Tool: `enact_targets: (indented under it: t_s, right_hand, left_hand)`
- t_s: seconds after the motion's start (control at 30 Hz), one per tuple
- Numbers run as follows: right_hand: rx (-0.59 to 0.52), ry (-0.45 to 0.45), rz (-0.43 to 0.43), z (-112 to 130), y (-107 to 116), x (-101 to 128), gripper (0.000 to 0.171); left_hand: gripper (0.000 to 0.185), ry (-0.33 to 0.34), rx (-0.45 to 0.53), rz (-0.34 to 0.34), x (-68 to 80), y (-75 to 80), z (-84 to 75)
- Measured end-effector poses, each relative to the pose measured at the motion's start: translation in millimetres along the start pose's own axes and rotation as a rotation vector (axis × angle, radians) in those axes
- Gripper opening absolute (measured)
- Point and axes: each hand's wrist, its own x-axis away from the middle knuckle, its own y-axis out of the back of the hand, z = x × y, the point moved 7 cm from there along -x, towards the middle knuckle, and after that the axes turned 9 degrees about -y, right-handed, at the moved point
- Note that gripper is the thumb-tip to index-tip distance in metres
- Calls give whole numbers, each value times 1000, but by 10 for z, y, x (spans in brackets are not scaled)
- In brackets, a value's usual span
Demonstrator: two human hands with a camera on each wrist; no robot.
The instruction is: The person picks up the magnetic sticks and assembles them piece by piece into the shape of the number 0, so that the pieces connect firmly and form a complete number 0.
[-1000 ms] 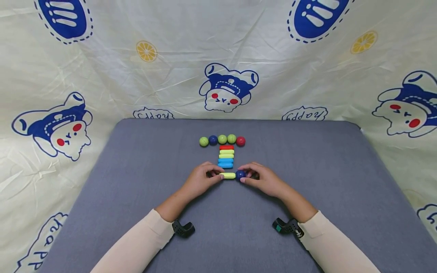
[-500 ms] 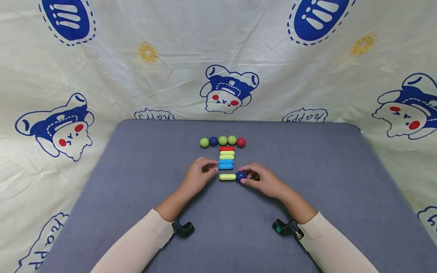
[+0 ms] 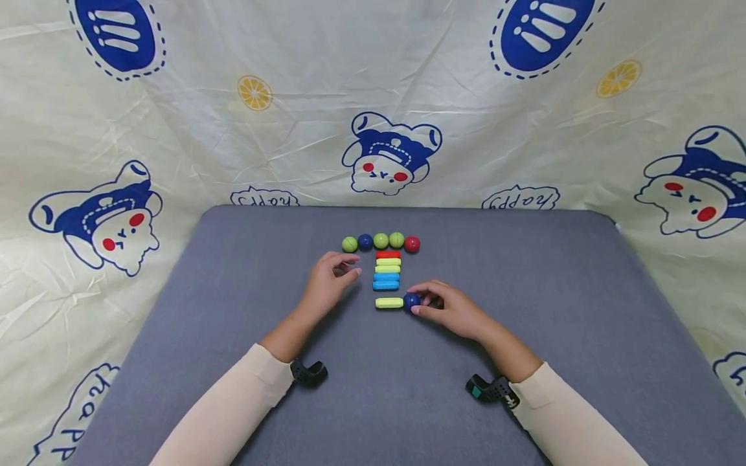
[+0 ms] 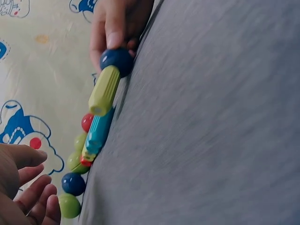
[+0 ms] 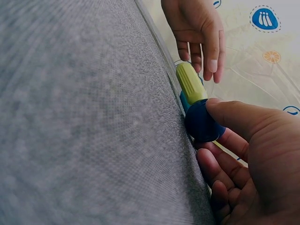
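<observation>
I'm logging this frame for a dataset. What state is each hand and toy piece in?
Right hand: pinches dark blue ball.
Dark blue ball: touches the end of the lone yellow-green plastic rod.
Left hand: open, holding nothing.
Five stacked coloured rods: lying flat, side by side.
Row of five balls: resting on grey mat.

Backdrop cloth has the word "happy" printed upside down above the grey surface's far edge, at and. Bottom-left print probably says the same, partly cut off.

Grey fabric-covered tabletop, rounded far corners. Behind and at both sides: creased cream cloth backdrop, blue cartoon bears, lemon slices. Even, soft light.
</observation>
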Motion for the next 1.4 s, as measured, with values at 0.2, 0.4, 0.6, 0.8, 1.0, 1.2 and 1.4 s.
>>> enact_targets:
  t_s: [0.2,0.4,0.6,0.8,1.0,1.2,1.4]
  right_hand:
    - [-6,-1,1,4,3,-1,36]
    - [-33,-6,12,28,-3,3,35]
    - [-30,-5,9,18,3,5,36]
    - [-32,-3,11,14,8,11,36]
    - [-31,-4,17,18,0,9,36]
    - [-21,-6,15,11,-5,4,36]
    - [-26,-6,13,13,3,5,36]
  left_hand:
    - [30,16,15,-60,-147,108,71]
    - [31,50,7,-97,-271,183,196]
    - [33,77,-51,-81,-381,203,273]
    - [34,117,-103,-43,-461,162,346]
    - [39,139,-122,5,-504,108,413]
    - [40,137,-139,26,-534,96,443]
    - [40,152,-183,50,-549,76,441]
